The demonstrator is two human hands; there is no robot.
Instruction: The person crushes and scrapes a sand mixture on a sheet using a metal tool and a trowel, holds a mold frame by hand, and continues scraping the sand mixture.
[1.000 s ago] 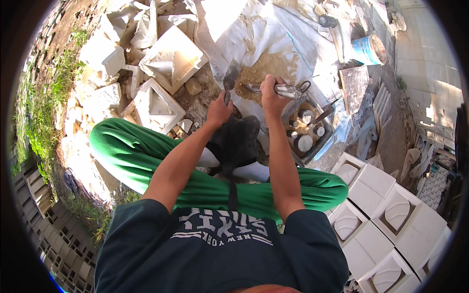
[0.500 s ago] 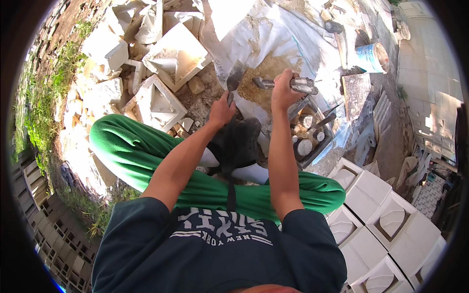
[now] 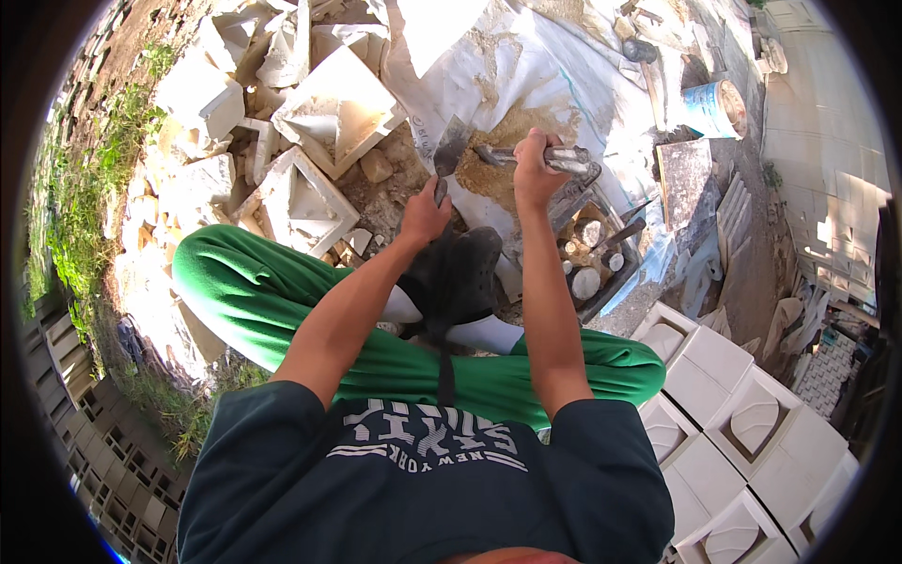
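Note:
My left hand (image 3: 426,213) is closed round the short handle of a flat-bladed scraper (image 3: 452,147), its grey blade pointing away from me. In my right hand (image 3: 537,169), fingers wrapped, is a grey metal tool (image 3: 569,160) lying crosswise; its dark narrow end points left and its thick, crusted end sticks out to the right. Its exact kind is unclear. The dark narrow end is close to the scraper blade, over a tan, sandy block or mound (image 3: 486,176). Whether either tool touches the mound cannot be made out.
Pale cast blocks (image 3: 340,111) are heaped at the left. Beside my right forearm sits a tray (image 3: 587,309) of round pale pieces. A white sheet (image 3: 526,66), a blue-and-white bucket (image 3: 716,111) and a mallet (image 3: 641,51) are farther off. Moulded blocks (image 3: 752,423) stand at near right.
My right hand has shifted slightly left and away from me, bringing the metal tool's dark end nearer the scraper blade. My left hand and the scraper have hardly moved.

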